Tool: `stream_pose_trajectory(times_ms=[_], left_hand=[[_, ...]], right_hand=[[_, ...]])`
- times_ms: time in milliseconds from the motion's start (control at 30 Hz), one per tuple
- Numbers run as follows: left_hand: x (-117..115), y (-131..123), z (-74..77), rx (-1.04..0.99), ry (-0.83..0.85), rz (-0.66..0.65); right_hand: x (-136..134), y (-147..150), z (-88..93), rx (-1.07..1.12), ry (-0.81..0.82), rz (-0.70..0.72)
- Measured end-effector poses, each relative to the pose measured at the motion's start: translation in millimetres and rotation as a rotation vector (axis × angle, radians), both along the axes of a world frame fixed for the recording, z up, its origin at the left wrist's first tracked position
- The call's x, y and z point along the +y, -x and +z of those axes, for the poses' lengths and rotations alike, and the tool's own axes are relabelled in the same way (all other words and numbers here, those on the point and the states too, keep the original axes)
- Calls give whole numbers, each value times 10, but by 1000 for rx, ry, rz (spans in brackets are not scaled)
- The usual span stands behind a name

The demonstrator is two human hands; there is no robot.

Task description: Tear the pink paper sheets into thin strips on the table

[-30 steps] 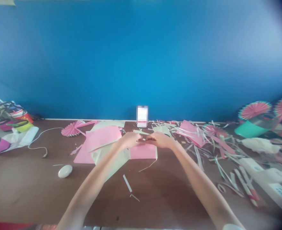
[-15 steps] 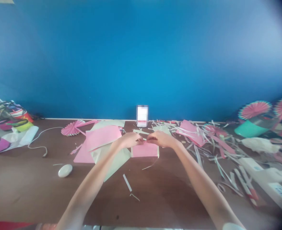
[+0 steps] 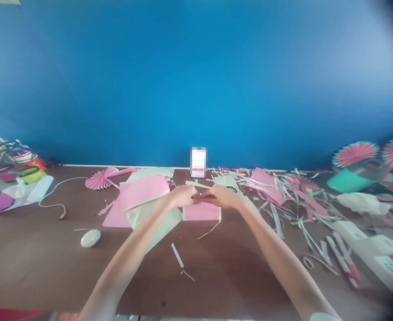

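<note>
Both arms reach forward over a brown table (image 3: 216,272). My left hand (image 3: 182,195) and my right hand (image 3: 221,196) meet fingertip to fingertip at the top edge of a small pink paper sheet (image 3: 201,212). Both hands are closed in a pinch on that edge. The paper lies flat below the hands, with a thin cream strip (image 3: 210,230) trailing from its lower right corner. Larger pink sheets (image 3: 142,191) and a cream sheet (image 3: 159,223) lie just left of my left hand.
A folded pink paper fan (image 3: 100,179), a white cable (image 3: 58,196) and a white oval object (image 3: 90,238) lie to the left. Bags (image 3: 12,165) sit far left. Paper strips (image 3: 293,200), a teal bowl (image 3: 345,182) and pink fans (image 3: 355,153) crowd the right. A small card (image 3: 198,162) stands against the blue wall.
The hands have stayed at the paper's top edge, with the fingertips drawing closer together. The pink sheet shifted very slightly. Nothing else moved.
</note>
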State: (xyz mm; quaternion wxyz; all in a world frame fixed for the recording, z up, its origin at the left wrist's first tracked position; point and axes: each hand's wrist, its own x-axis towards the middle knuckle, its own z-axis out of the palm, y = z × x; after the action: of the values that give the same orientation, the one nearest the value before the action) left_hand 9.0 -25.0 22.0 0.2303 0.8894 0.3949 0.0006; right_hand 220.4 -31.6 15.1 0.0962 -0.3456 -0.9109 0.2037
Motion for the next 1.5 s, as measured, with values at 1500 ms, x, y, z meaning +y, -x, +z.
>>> stream_pose_trajectory(times_ms=[1500], left_hand=[[36,30,-22,49,-100,2]], right_hand=[[3,-17,11,-61,14,-71]])
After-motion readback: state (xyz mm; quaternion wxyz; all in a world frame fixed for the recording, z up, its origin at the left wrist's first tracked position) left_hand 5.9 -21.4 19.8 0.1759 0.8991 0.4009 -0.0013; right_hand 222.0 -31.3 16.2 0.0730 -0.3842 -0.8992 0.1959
